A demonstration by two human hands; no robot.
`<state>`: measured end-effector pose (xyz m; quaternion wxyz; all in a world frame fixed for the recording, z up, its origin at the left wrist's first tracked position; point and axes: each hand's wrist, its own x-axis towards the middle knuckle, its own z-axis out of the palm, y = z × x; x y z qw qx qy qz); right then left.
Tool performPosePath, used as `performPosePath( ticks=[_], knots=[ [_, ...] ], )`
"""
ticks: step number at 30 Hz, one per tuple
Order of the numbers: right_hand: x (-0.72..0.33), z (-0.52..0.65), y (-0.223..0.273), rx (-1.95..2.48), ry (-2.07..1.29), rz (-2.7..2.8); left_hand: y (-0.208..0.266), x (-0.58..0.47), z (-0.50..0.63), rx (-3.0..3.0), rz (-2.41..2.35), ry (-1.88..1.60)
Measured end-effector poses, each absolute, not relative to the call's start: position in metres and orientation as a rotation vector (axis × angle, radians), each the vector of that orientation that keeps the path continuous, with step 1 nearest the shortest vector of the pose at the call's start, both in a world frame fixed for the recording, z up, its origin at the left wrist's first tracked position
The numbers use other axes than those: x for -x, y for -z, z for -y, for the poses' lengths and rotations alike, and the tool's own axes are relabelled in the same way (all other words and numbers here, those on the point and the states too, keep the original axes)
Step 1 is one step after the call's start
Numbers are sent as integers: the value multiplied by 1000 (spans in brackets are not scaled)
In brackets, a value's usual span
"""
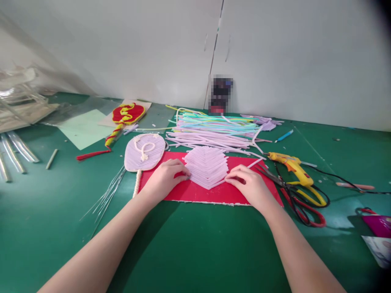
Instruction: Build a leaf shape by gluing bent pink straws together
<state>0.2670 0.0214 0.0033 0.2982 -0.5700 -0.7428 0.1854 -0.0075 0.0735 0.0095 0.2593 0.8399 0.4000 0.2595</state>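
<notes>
A lilac leaf-shaped panel (207,166) made of pipe cleaners in a V pattern lies on a red board (180,189). My left hand (169,177) is at its left edge, thumb and fingers pinched on the panel's rim. At the lower right edge, my right hand (246,181) pinches the end of a lilac strip of the same panel. Left of the board lies a finished-looking lilac fan (143,152) with a cream rim, a cream cord knot and a twisted cream handle.
A pile of pastel pipe cleaners (210,136) lies behind the board. On the right are large scissors (301,207), overlapping the board, and a yellow glue gun (290,165) with its cord. A red-and-yellow fan (128,114) and thin wires (108,195) lie left.
</notes>
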Motion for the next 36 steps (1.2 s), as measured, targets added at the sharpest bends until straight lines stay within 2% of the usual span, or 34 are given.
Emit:
performPosePath(
  ticks=[10, 18, 24, 29, 33, 36],
  knots=[
    [-261, -23, -8, 1432, -484, 1937, -9, 8, -74, -2305, -1059, -693],
    [-263, -24, -5, 1431, -336, 1902, -8, 8, -75, -2324, -1046, -693],
    [-266, -24, -1, 1501, -205, 1735, -15, 8, -73, -2286, -1071, -741],
    [-268, -25, 5, 1540, -287, 1591, -15, 8, -72, -2288, -1179, -810],
    [-278, -22, -5, 1616, -292, 1424, -12, 8, -72, -2314, -1158, -853],
    [-299, -15, -16, 1658, -174, 1358, -12, 8, -71, -2335, -1145, -875]
  ],
)
